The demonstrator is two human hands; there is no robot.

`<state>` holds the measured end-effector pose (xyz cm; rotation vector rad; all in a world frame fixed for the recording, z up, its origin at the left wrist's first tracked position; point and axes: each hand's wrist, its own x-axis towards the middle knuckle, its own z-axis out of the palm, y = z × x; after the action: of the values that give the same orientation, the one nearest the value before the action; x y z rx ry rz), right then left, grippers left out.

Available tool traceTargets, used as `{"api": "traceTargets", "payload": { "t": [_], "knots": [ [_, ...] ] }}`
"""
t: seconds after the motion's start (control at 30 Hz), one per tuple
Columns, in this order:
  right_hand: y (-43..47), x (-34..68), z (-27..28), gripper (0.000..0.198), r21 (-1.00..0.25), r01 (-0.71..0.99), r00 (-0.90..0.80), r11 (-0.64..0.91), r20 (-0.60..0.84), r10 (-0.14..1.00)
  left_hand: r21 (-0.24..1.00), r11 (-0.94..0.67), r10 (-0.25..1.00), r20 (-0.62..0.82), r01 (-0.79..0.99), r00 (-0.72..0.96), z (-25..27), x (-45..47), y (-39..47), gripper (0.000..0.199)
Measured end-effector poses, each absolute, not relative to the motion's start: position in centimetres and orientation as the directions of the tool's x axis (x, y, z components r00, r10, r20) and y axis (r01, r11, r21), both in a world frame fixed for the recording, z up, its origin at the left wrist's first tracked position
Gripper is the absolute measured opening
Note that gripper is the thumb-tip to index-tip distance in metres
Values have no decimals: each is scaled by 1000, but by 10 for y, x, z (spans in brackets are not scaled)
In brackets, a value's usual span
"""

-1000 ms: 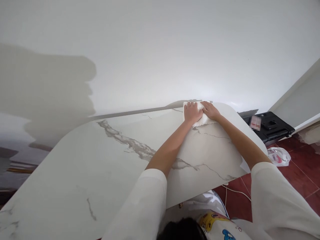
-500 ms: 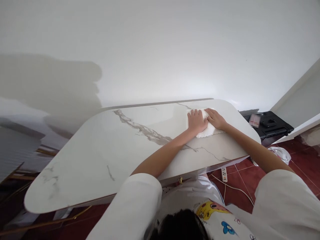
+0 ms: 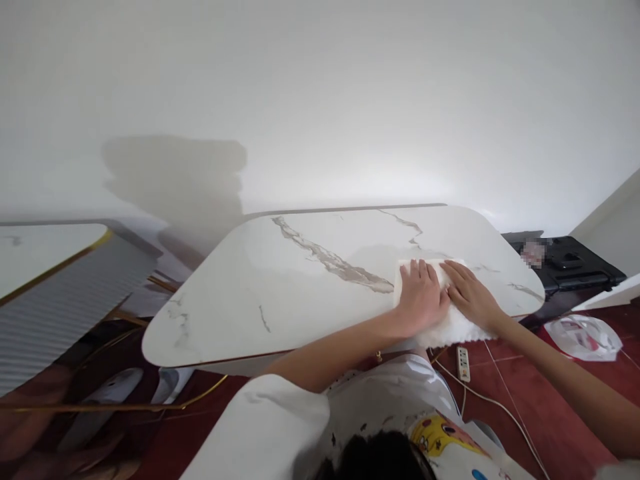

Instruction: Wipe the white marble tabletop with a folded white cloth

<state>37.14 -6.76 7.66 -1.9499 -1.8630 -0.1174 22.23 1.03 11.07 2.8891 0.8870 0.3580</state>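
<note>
A white cloth (image 3: 453, 327) lies at the near right edge of the white marble-patterned tabletop (image 3: 320, 313), its wavy lower border reaching past that edge. My left hand (image 3: 423, 297) rests flat on the cloth's left part, fingers extended and pointing away from me. Beside it, my right hand (image 3: 473, 297) presses on the right part with fingers stretched out and angled to the left. The two hands almost touch near the thumbs. Both palms hide much of the cloth.
A white wall (image 3: 320, 100) rises behind the table. A black case (image 3: 575, 267) stands at the right. On the red floor are a power strip (image 3: 463, 364) with a cable and a white plastic bag (image 3: 583, 337). Another gold-edged table (image 3: 50, 247) stands at the left.
Both hands have slid the cloth toward me, from the back of the tabletop to its near edge. The view has shifted, showing more of the left table.
</note>
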Motion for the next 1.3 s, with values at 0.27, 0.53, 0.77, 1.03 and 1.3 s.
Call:
{"api": "traceTargets", "payload": {
  "t": [0.27,0.53,0.77,1.03,1.3],
  "knots": [
    [-49,348,78,52,-226,974,110,-28,358,927,100,-849,528,145,519,837,112,206,30,63],
    [13,356,84,51,-297,949,201,-101,328,923,104,-830,558,165,548,814,110,219,88,50],
    [85,380,86,48,-339,938,177,-67,303,937,136,-793,607,245,593,756,106,240,150,42],
    [154,402,85,47,-390,920,161,-34,297,941,174,-748,662,253,640,705,104,258,209,41],
    [204,422,84,47,-391,919,184,-55,302,935,203,-730,682,274,653,678,102,282,257,43]
  ]
}}
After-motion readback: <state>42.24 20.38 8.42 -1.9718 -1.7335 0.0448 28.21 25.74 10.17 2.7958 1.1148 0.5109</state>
